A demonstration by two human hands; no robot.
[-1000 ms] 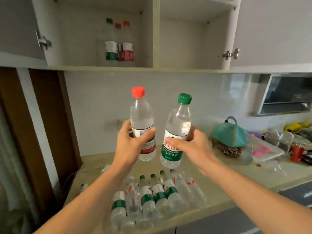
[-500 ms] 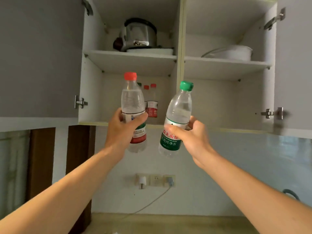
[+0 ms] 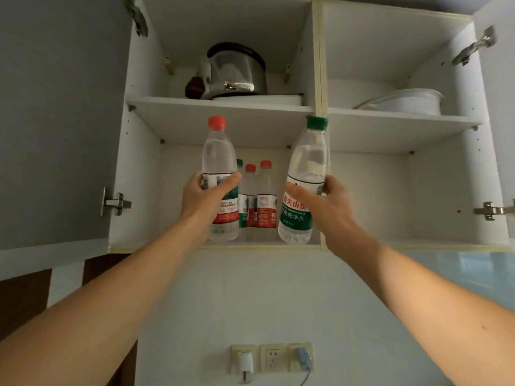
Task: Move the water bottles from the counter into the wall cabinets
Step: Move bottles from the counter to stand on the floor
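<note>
Here, nearest the camera, two bare forearms reach up toward the open wall cabinets. The left hand (image 3: 207, 196) has its grip wrapped round the labelled middle of a clear plastic water bottle with a red cap (image 3: 220, 179), held upright in front of the lower left compartment. The right hand (image 3: 326, 201) likewise grips a clear plastic water bottle with a green cap and green label (image 3: 302, 185), tilted slightly with its cap leaning right, just before the divider between the two cabinets. Both bottles look full, sealed and smooth-sided, their bases level with the cabinet's front edge, not yet set down.

Farther in, on the lower left shelf (image 3: 167, 243), stand three stored bottles (image 3: 257, 201) close together at the back, two red-capped and one green-capped. So part of the job appears done, these two are mid-delivery, and the worktop is out of view, so what is left cannot be told. The lower right compartment (image 3: 390, 196) shows no bottles.

Farthest up, a shiny metal rice cooker (image 3: 237, 71) sits on the upper left shelf and a white lidded pot (image 3: 404, 100) on the upper right.
</note>
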